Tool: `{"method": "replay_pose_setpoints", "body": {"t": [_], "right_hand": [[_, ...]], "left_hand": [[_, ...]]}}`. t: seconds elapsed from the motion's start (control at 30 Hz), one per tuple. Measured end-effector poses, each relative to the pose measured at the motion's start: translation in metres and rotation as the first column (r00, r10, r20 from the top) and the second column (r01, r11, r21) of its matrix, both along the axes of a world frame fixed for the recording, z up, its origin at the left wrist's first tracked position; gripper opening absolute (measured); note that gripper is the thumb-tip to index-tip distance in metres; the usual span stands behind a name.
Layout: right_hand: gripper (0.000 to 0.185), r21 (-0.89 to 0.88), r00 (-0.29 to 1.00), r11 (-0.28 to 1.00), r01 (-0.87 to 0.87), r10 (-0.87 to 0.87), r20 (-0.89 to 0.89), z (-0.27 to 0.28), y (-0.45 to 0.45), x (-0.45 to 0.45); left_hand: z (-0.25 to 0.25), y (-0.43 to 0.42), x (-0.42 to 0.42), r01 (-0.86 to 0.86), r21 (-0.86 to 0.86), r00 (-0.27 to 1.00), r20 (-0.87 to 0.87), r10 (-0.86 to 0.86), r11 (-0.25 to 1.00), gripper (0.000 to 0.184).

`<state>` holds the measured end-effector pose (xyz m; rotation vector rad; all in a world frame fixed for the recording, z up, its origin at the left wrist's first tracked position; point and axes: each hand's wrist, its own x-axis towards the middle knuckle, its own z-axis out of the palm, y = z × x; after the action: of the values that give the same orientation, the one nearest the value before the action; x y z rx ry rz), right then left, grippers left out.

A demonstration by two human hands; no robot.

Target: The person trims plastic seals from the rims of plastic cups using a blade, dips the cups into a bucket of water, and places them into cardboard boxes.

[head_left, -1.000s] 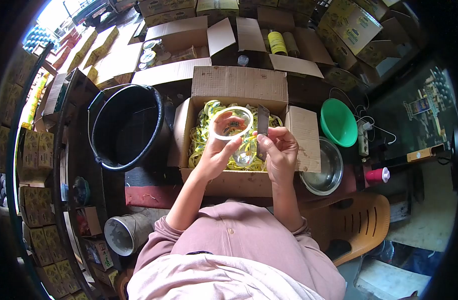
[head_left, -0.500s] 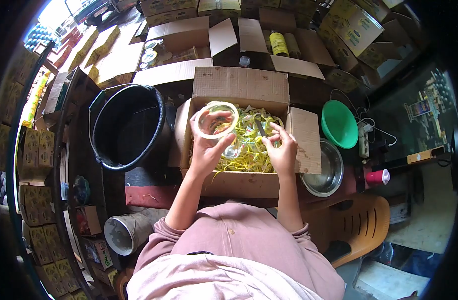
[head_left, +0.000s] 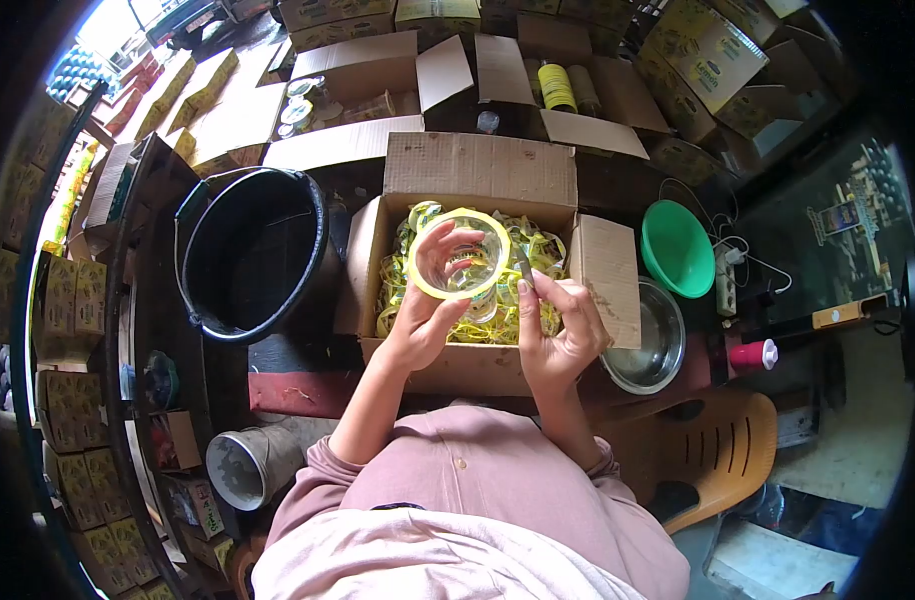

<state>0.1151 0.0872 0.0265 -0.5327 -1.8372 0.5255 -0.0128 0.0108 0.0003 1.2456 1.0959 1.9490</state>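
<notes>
Left hand: your left hand (head_left: 425, 325) is curled part-way round a clear cup (head_left: 468, 262), thumb along its near side, fingers visible through the wall
Right hand: your right hand (head_left: 561, 335) pinches a dark blade (head_left: 526, 270) between thumb and fingers, the others loosely bent
Blade to rim: the blade stands just right of the cup's yellow rim (head_left: 504, 257), its long axis running roughly away from you, far end leaning slightly left; whether the two touch, you cannot tell from here
Cup position: above the open cardboard box (head_left: 478, 170), mouth tipped up toward you, to the left of your right hand
Cup look: round, see-through and seemingly empty, with a bright yellow band round the mouth
Box contents: tangled yellow strips (head_left: 538, 245) under both hands
Beside the box: a black bucket (head_left: 218, 315) on your left, a green bowl (head_left: 673, 245) on your right
</notes>
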Motion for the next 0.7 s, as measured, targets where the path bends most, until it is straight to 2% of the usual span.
{"method": "replay_pose_setpoints", "body": {"t": [0.2, 0.5, 0.7], "right_hand": [[0.02, 0.017, 0.998, 0.998, 0.065, -0.065, 0.001, -0.002, -0.006, 0.001], [0.019, 0.076, 0.994, 0.991, 0.107, -0.107, -0.006, 0.0, -0.005, -0.006], [0.018, -0.041, 1.0, 0.999, -0.019, 0.019, 0.0, 0.006, 0.004, -0.001]], "left_hand": [[0.0, 0.0, 0.002, -0.023, -0.002, 0.999, -0.043, 0.023, 1.0, 0.072], [-0.004, 0.002, 0.004, -0.108, -0.038, 0.951, -0.296, 0.092, 0.993, 0.075], [-0.001, -0.002, 0.003, -0.031, -0.077, 0.964, -0.266, 0.01, 0.997, 0.072]]}}
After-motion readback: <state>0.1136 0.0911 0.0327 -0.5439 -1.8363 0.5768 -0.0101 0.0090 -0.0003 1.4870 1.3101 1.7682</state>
